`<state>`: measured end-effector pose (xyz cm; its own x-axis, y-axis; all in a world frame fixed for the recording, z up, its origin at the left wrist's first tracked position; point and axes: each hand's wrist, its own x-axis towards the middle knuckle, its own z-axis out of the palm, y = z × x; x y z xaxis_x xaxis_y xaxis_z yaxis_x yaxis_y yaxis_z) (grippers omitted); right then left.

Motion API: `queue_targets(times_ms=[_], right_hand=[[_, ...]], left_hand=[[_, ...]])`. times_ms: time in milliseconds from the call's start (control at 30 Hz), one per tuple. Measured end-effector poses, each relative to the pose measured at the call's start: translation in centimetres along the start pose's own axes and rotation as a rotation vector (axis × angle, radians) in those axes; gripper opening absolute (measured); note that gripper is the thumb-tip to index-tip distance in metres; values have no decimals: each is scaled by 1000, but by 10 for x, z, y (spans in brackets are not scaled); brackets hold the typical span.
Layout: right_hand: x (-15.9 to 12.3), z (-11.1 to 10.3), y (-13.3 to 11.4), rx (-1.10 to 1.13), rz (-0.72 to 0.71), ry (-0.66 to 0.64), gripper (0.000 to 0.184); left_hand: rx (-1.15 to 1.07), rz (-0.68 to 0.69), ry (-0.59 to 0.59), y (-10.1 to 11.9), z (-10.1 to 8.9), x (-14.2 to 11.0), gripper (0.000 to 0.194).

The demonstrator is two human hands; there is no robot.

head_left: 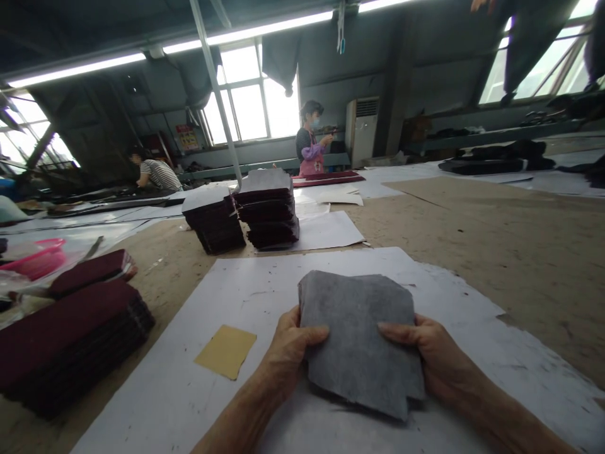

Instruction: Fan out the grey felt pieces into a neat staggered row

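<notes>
Stack of thin grey, roughly square, cloth-like pieces (362, 350): lower frame, right of centre, directly between the hands. Bare left hand (289, 340) pinches its left edge; bare right hand (428, 343), its right edge. Neither grip is nearer; no long axis is evident. White paper sheet (255, 287) beneath.

The paper (255, 284) is white with dark specks; above it, the cloth pieces (357, 340) are mottled grey; on it, the card (225, 352) is plain mustard; left of it, the stack (70, 325) is maroon, the basin (40, 260) hot pink; beyond it, a shirt (162, 174) has dark-and-light stripes.
</notes>
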<state>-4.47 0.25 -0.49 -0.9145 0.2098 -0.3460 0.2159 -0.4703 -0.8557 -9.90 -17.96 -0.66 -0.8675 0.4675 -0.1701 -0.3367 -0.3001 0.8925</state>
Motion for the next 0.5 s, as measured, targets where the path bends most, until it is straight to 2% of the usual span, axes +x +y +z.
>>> queue_targets(times_ms=[100, 167, 233, 300, 367, 433, 500], right_hand=[[-1, 3, -4, -61, 57, 9, 28], [1, 2, -4, -172, 19, 59, 34], [5, -2, -3, -417, -108, 223, 43], [9, -9, -3, -748, -319, 443, 52], [12, -15, -6, -1027, -486, 570, 56], [15, -17, -14, -1215, -533, 511, 54], [20, -12, -25, -1340, -516, 350, 51]], left_hand=[[43, -28, 14, -2, 0, 0, 43], [100, -13, 41, -3, 0, 1, 43], [200, 62, 110, -4, 0, 1, 44], [261, 134, 187, -5, 0, 2, 47], [200, 128, 258, -7, 0, 3, 50], [87, 74, 328, -9, -1, 4, 48], [24, 42, 378, -9, -2, 5, 43]])
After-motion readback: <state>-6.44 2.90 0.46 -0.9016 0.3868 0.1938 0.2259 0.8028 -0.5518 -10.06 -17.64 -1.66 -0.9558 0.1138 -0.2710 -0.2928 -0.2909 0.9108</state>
